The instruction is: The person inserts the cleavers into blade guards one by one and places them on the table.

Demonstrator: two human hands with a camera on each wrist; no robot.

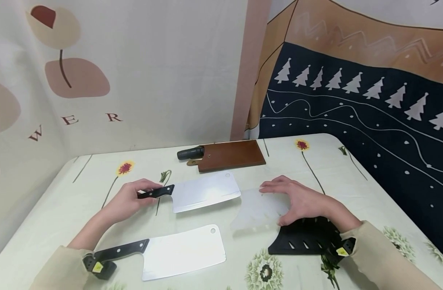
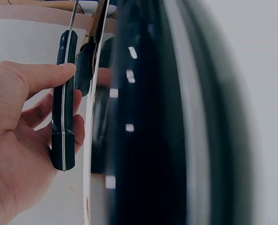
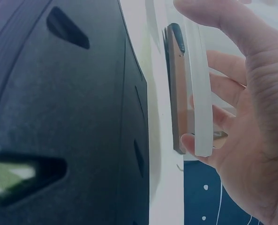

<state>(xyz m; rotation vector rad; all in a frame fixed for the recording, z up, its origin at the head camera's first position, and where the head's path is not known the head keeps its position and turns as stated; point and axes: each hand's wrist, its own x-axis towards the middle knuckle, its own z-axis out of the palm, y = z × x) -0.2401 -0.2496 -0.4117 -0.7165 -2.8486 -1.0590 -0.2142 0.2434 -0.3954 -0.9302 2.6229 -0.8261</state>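
Bright steel takes centre stage: the cleaver point(image 1: 204, 192) sits between the two hands, long axis running left to right, its square end aimed straight at the translucent sheath point(image 1: 257, 211) just beside it; touching or apart, I can't tell. Left hand point(image 1: 132, 197) is the nearer one, pinching the black handle point(image 1: 156, 192) between thumb and fingers. Right hand point(image 1: 301, 197), spread wide, grips that sheath across its width. Closer in lies a second cleaver point(image 1: 185, 255), roughly parallel; black sheath point(image 1: 304, 237) by the right wrist, brown sheath point(image 1: 236, 155) far behind.
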